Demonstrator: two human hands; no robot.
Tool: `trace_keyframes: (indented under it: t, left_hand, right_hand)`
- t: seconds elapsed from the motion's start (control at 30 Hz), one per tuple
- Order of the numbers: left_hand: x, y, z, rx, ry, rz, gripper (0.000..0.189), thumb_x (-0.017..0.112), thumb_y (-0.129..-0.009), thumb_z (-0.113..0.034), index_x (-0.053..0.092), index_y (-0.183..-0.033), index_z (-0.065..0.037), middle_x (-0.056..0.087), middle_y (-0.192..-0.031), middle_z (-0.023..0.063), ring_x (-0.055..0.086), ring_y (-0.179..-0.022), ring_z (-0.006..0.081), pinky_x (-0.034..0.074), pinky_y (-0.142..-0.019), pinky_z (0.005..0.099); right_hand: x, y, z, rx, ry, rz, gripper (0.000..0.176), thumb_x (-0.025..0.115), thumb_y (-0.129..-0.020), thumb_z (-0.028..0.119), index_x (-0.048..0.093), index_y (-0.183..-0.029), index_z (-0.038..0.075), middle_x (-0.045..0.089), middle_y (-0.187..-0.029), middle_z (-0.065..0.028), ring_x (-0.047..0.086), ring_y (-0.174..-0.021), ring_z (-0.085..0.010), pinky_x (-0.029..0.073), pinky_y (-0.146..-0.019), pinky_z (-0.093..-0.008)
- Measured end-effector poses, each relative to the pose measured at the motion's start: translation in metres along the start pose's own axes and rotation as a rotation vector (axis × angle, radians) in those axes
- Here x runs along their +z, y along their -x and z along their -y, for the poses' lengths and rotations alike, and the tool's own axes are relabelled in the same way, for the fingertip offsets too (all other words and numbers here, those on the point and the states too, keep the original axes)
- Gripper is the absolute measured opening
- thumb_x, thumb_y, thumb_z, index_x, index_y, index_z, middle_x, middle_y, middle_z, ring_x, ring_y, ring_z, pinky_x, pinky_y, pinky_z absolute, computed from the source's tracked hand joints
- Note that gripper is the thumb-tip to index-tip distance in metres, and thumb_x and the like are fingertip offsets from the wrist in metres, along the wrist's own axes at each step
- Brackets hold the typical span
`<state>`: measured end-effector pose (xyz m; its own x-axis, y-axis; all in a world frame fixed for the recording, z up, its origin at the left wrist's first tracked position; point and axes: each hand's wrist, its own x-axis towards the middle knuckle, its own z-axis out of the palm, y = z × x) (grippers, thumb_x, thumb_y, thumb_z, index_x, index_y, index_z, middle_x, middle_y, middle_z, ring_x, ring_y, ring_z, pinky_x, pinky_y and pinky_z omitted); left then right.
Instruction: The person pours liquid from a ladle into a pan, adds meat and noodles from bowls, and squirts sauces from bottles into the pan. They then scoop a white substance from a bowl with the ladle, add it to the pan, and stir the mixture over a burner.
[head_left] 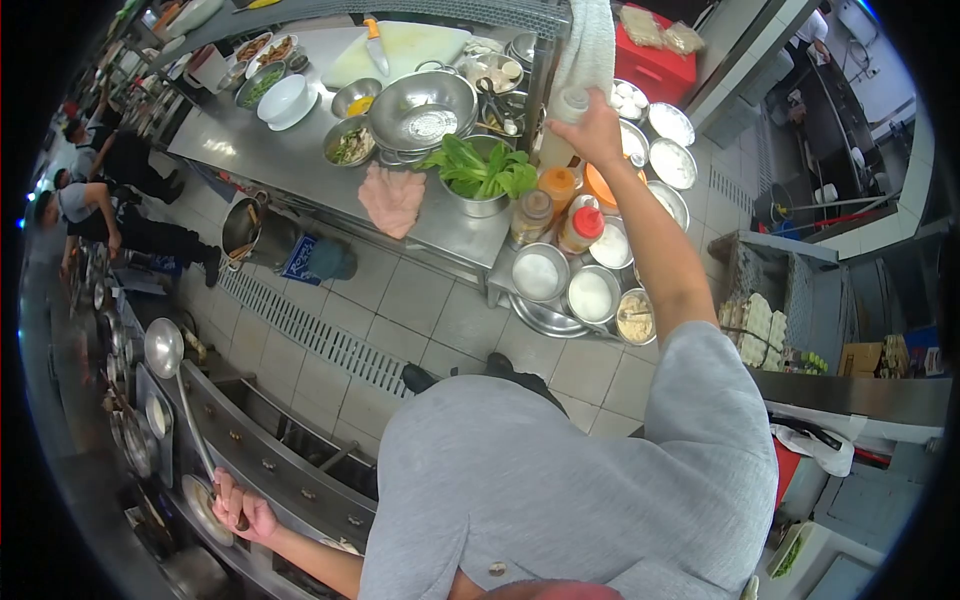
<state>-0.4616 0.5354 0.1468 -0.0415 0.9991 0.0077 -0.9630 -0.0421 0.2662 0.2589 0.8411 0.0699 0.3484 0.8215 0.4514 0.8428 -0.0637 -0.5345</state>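
Observation:
At the lower left my left hand [245, 508] is closed round the handle of a long metal ladle [165, 348], whose bowl points up and away. My right hand [592, 130] reaches out at the upper middle, its fingers wrapped round the upper part of a pale bottle [558, 145]. Close by it stand an orange-capped bottle [557, 186], a red-capped bottle [581, 229] and a brown bottle [532, 215]. Leafy greens [484, 172] fill a metal bowl left of these bottles.
Metal bowls of white powder [592, 294] stand at the counter's corner. A colander [423, 110], a pink cloth [392, 198] and a cutting board with a knife [376, 50] lie on the steel counter [230, 145]. A pot [242, 225] is on the floor. Other people stand at far left.

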Motion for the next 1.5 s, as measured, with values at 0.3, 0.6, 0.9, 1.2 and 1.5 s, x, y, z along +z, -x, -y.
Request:
trace_keyframes:
  t: [0.3, 0.6, 0.9, 1.2, 1.5]
  left_hand:
    - [-0.014, 0.013, -0.016, -0.021, -0.009, 0.045, 0.037, 0.043, -0.098, -0.002, 0.035, -0.127, 0.019, 0.047, -0.081, 0.0065, 0.054, -0.054, 0.0104, 0.03, -0.042, 0.0256]
    - [-0.014, 0.019, -0.012, 0.007, 0.014, 0.048, 0.036, 0.044, -0.097, -0.002, 0.036, -0.126, 0.018, 0.047, -0.08, 0.006, 0.052, -0.052, 0.0094, 0.03, -0.04, 0.0247]
    - [0.006, 0.04, -0.009, 0.232, 0.074, -0.134, 0.044, 0.04, -0.098, -0.011, 0.035, -0.134, 0.015, 0.051, -0.063, -0.0026, 0.048, -0.045, 0.002, 0.026, -0.036, 0.022]
    - [-0.01, 0.083, -0.037, 0.342, 0.028, -0.034, 0.025, 0.049, -0.091, -0.008, 0.043, -0.113, 0.003, 0.05, -0.078, 0.0032, 0.055, -0.053, 0.0094, 0.035, -0.04, 0.0262]
    - [-0.071, 0.141, -0.134, 0.6, -0.779, -0.927, 0.024, 0.057, -0.079, -0.008, 0.048, -0.1, -0.004, 0.052, -0.069, 0.0036, 0.049, -0.044, 0.0142, 0.04, -0.039, 0.0286]
  right_hand:
    - [0.04, 0.023, -0.041, -0.015, 0.084, 0.023, 0.077, 0.087, -0.063, 0.039, 0.06, -0.117, -0.008, 0.07, -0.1, -0.0253, 0.068, -0.097, -0.0397, 0.054, -0.088, -0.0442]
    - [0.007, 0.049, -0.04, 0.244, -0.211, 0.043, 0.063, 0.085, -0.07, 0.044, 0.067, -0.105, -0.006, 0.071, -0.094, -0.0228, 0.07, -0.091, -0.0308, 0.054, -0.082, -0.0399]
    - [0.011, 0.111, -0.223, 0.499, -0.459, 0.117, 0.058, 0.082, -0.08, 0.033, 0.061, -0.122, -0.002, 0.07, -0.108, -0.0112, 0.067, -0.095, -0.0237, 0.053, -0.087, -0.0347]
    - [-0.013, 0.079, -0.181, -0.077, -0.196, -0.185, 0.024, 0.08, -0.078, 0.019, 0.068, -0.094, 0.004, 0.065, -0.073, -0.0113, 0.059, -0.064, -0.025, 0.051, -0.058, -0.042]
    - [0.088, 0.126, 0.226, 0.061, -0.931, 0.533, 0.051, 0.07, -0.088, 0.011, 0.051, -0.135, 0.001, 0.067, -0.119, -0.0161, 0.067, -0.1, -0.0258, 0.057, -0.075, -0.036]
